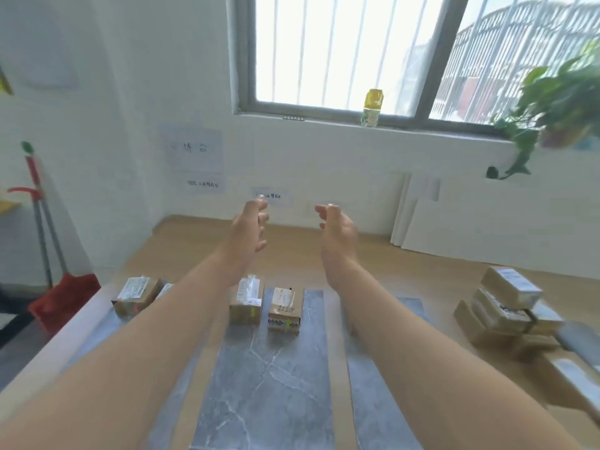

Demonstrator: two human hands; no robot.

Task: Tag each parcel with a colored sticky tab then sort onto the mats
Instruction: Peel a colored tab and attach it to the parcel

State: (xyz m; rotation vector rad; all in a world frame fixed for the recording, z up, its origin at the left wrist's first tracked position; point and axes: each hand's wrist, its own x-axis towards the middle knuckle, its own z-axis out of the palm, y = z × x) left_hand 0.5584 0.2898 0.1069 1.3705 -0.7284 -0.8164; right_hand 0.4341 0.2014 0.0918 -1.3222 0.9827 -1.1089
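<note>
1. While both hands are raised above the table (373, 254), the left hand (250, 235) and the right hand (337, 232) hold nothing. The fingers are loosely curled and the palms face each other.
2. The stack of parcels (509, 306), judged still to be tagged, lies at the right of the table. It is nearer than the right hand, to its right and well apart from it.
3. The top parcel's long axis runs from far left to near right.
4. The right hand is the nearer one. The left hand would have to cross the middle mat (269, 384) and the right mat (373, 401).
5. Two sorted parcels (246, 302) stand side by side at the far end of the middle mat.
6. A supply of sticky tabs cannot be made out.
</note>
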